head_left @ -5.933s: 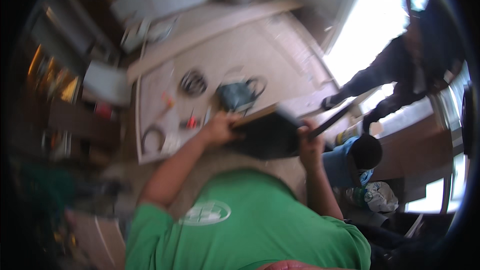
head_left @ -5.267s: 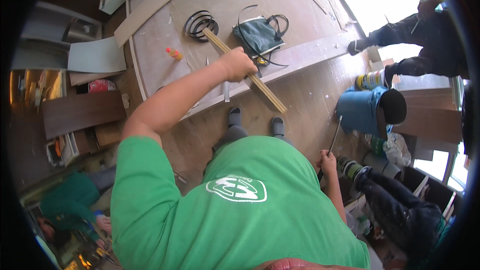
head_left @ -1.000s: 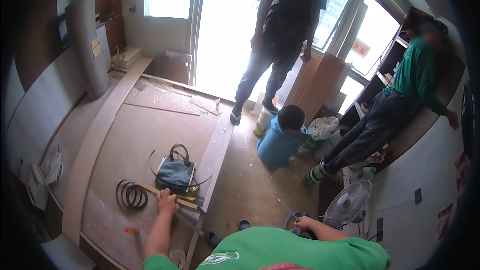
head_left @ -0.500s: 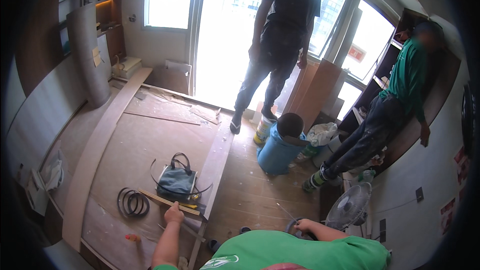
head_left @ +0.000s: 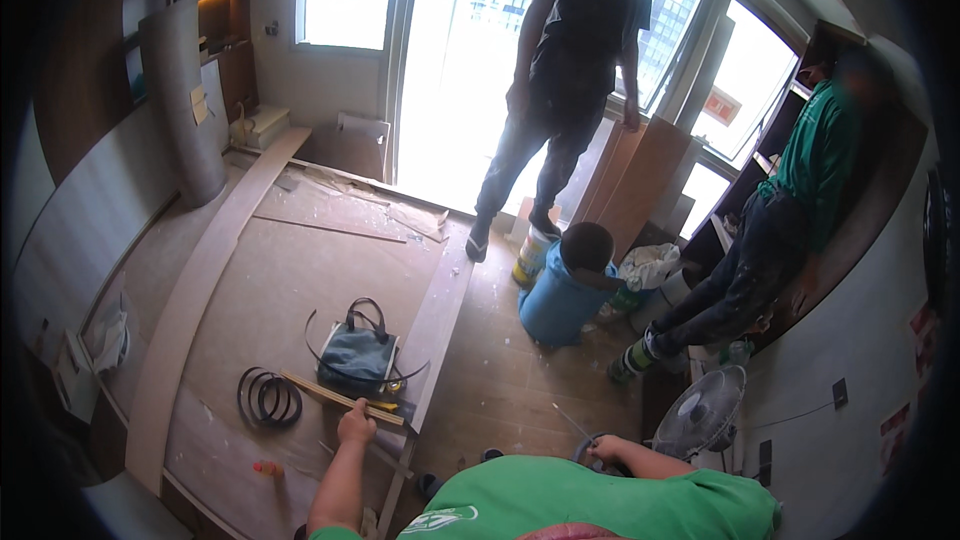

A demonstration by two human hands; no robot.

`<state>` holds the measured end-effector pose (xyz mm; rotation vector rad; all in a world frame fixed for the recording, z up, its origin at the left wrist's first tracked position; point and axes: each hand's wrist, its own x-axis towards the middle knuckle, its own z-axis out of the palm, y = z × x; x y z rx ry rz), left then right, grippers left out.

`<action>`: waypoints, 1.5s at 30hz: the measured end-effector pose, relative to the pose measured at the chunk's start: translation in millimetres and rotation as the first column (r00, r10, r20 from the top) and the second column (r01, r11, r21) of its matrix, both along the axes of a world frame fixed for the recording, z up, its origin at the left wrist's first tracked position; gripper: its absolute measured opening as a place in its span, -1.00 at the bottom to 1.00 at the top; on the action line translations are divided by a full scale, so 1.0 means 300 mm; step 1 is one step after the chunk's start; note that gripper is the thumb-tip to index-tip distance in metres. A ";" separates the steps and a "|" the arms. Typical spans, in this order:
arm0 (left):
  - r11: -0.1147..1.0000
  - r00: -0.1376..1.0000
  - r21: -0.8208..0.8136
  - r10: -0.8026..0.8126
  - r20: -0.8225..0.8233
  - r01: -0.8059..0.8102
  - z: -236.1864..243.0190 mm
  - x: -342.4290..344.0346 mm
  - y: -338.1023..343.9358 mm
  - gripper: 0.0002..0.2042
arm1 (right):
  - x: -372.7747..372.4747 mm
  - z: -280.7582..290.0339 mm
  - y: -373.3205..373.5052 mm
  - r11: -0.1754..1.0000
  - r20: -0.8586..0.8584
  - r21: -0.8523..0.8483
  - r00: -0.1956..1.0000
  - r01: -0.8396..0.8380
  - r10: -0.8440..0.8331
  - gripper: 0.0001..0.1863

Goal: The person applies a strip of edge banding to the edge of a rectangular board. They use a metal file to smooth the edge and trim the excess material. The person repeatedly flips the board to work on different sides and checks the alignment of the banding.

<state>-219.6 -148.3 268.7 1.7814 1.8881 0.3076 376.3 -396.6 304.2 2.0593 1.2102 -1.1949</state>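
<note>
My left hand (head_left: 355, 424) is over the low wooden platform, its fingers closed at a bundle of thin light wooden strips (head_left: 318, 390). A dark grey bag (head_left: 356, 356) with handles stands just beyond these strips, a long dark band curving around it. Left of the strips lies a loose dark coil (head_left: 268, 400) of banding. A yellow tool (head_left: 383, 406) lies by the bag. Out to the right, my right hand (head_left: 606, 449) is closed around a dark curved strip (head_left: 582, 447) with a thin, pale-tipped end (head_left: 570, 416); my green shirt partly hides it.
One person (head_left: 575, 60) stands by the bright window, feet on the platform edge and a bucket (head_left: 535, 252). Another person in green (head_left: 800, 170) is at the right shelves. A blue bin (head_left: 560, 300), a fan (head_left: 702, 410) and a long board (head_left: 205, 290) are around me.
The view has shifted slightly. The person in green at the right has lowered an arm; the person by the window has moved a hand onto the leaning boards. My hands keep nearly the same places.
</note>
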 end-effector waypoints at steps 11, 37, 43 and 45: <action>0.992 0.976 -0.075 0.116 0.186 -0.103 -0.013 0.018 0.001 -0.58 | -0.158 0.176 0.017 0.997 -0.046 -0.003 0.996 0.074 -0.074 -0.51; 0.859 0.872 -0.173 0.489 -0.001 -0.482 0.077 0.220 0.041 -0.10 | -0.175 0.406 -0.093 0.939 -0.178 0.114 0.937 0.324 -0.302 -0.65; 0.658 0.656 -0.191 0.750 0.087 -0.728 -0.048 0.189 0.059 -0.12 | -0.244 0.601 0.201 0.908 -0.168 0.327 0.962 0.260 -0.215 -0.60; 0.655 0.651 -0.284 0.749 0.122 -0.700 -0.059 0.181 0.073 -0.40 | -0.210 0.570 0.257 0.926 -0.106 0.365 0.992 0.099 -0.065 -0.58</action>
